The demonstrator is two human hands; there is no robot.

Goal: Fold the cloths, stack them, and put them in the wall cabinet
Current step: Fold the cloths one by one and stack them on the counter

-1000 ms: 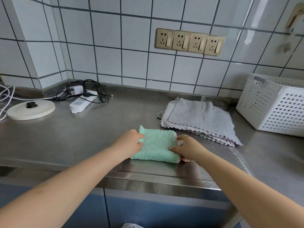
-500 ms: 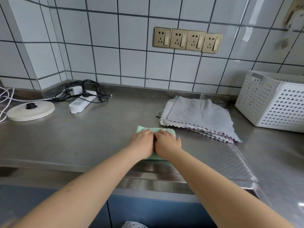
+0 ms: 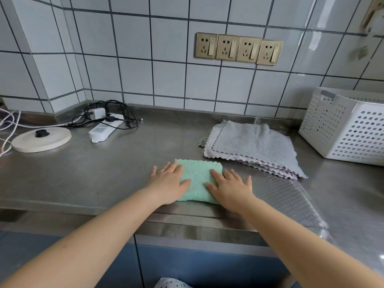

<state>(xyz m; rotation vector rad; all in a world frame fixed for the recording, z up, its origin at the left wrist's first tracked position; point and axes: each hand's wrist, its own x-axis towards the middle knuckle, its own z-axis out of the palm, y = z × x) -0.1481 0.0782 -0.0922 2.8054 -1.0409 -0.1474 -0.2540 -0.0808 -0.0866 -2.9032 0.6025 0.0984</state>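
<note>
A folded green cloth (image 3: 198,179) lies on the steel counter (image 3: 104,173) near its front edge. My left hand (image 3: 168,183) rests flat on the cloth's left side, fingers spread, a ring on one finger. Flat on the cloth's right side lies my right hand (image 3: 231,188), also spread. Neither hand grips anything. A pile of unfolded grey cloths (image 3: 251,146) sits behind and to the right, with a pale green edge showing beneath it at the left. No wall cabinet is in view.
A white perforated basket (image 3: 349,129) stands at the far right. A white power strip (image 3: 104,129) with black cables and a round white kettle base (image 3: 41,138) sit at the back left. Gold wall sockets (image 3: 239,48) are on the tiled wall.
My hands were together on the middle of the green cloth half a second ago; they have slid apart to its left and right sides, pressing it flat.
</note>
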